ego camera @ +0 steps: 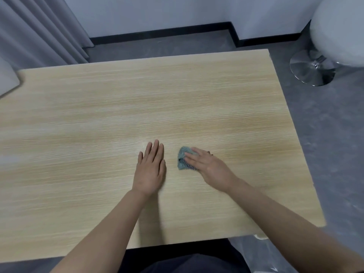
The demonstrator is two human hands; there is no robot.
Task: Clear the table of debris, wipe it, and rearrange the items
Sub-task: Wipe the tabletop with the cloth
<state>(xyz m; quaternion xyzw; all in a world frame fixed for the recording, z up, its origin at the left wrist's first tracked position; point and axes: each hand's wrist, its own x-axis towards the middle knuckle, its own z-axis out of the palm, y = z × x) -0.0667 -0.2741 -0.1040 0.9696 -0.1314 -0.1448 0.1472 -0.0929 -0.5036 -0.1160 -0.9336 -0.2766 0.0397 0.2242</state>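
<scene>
Nearest the bench's [98,119] front edge, the left hand [150,170] lies flat and empty, while just beside it the right hand [208,167] presses straight fingers onto the crumpled cloth [184,157], unwiped wood stretching beyond.

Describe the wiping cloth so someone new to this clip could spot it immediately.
On the light wooden table, look near its front right part. A small crumpled grey-blue cloth lies there under the fingers of the right hand, while the left hand beside it rests on bare wood.
</scene>
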